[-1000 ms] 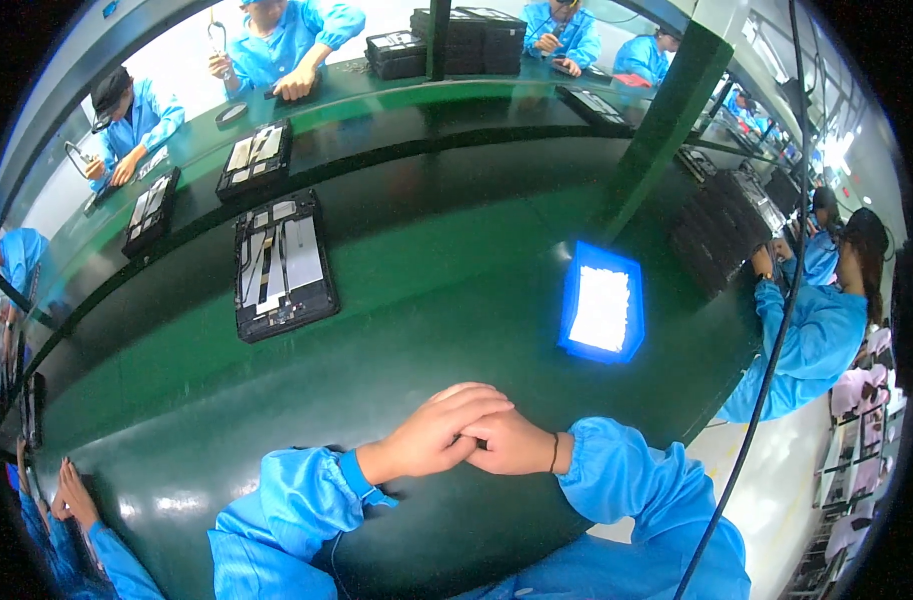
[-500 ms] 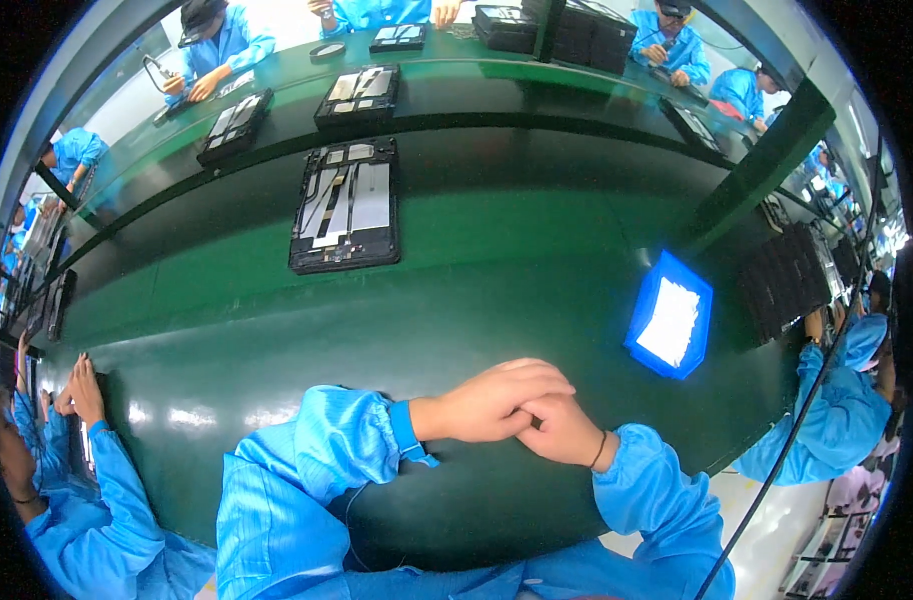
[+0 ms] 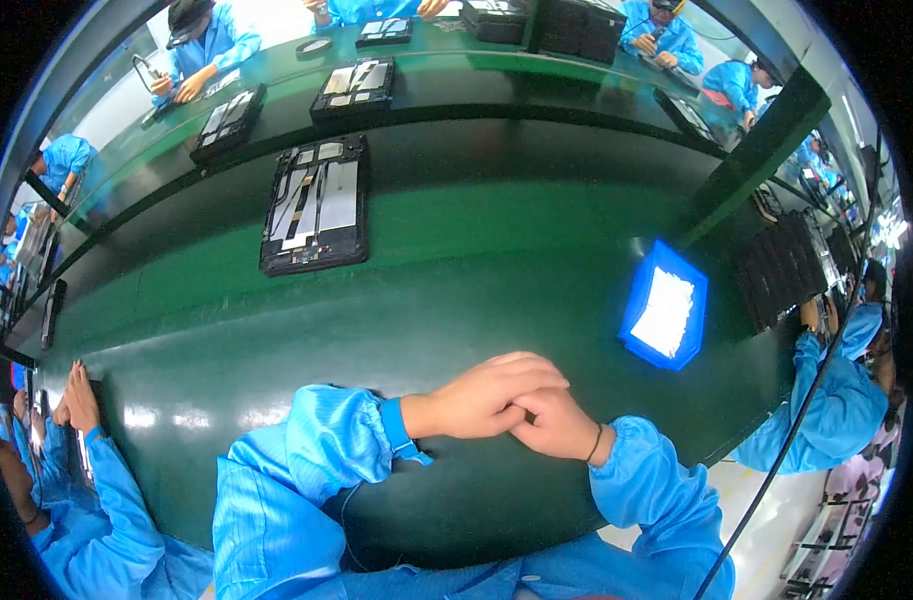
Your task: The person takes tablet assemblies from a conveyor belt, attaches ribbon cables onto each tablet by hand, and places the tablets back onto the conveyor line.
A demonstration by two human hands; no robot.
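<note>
My left hand (image 3: 482, 398) lies over my right hand (image 3: 560, 422) above the green work surface (image 3: 247, 375). The left fingers are closed over the back of the right hand. Most of the right fingers are hidden beneath, though its thumb shows. No tool or part is visible in either hand. Beyond them, to the left, lies an opened tablet (image 3: 317, 205) with its black frame, silvery plates and dark ribbon cables exposed. On the right stands a blue bin (image 3: 662, 352) holding small white pieces too bright to make out.
A rail (image 3: 507, 122) crosses behind the opened tablet, with more opened devices (image 3: 355, 88) past it. Black stacked trays (image 3: 777, 275) stand at right beside a post (image 3: 757, 165). A cable (image 3: 792, 425) hangs at right. Co-workers in blue sit left (image 3: 107, 510), right (image 3: 842, 390) and opposite.
The opened tablet has shifted left along the surface. My hands keep the same clasp, and the whole view has tilted slightly.
</note>
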